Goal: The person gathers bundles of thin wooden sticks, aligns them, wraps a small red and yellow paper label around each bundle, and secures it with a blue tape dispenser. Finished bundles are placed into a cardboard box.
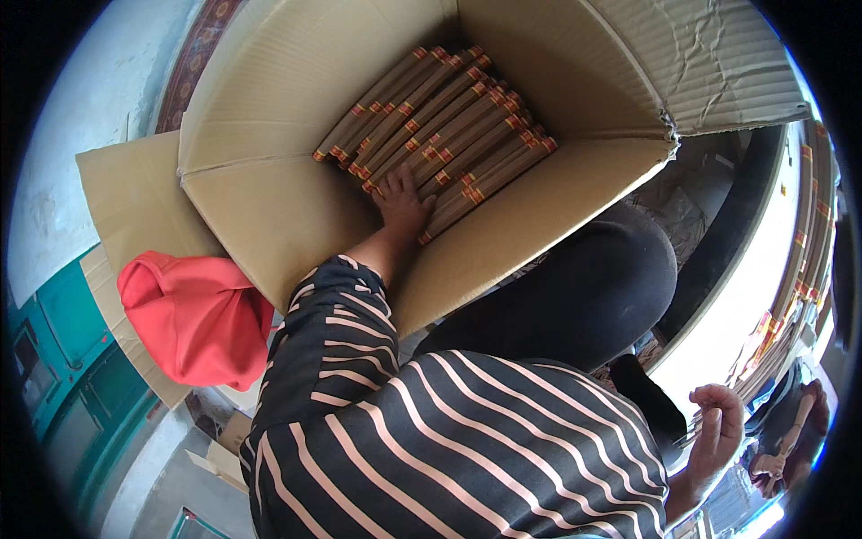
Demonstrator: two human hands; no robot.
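Note:
Inside a deep cardboard box [314, 207] lie several long, narrow brown packs [449, 135] with red-and-yellow bands near their ends. They are laid side by side in slanting layers. My left hand [402, 205] reaches down into the box and rests on the near packs, its fingers spread and pressed against their ends. Out to the lower right, beside my striped shirt, my right hand [714, 436] is raised with its fingers curled in. Nothing shows between them.
A red cloth [193, 319] hangs by the box's left side. My dark-clad knee [593, 278] is against its near wall. To the right, more banded packs [802, 242] line a white surface [718, 305]. Another person [786, 440] is at the far right edge.

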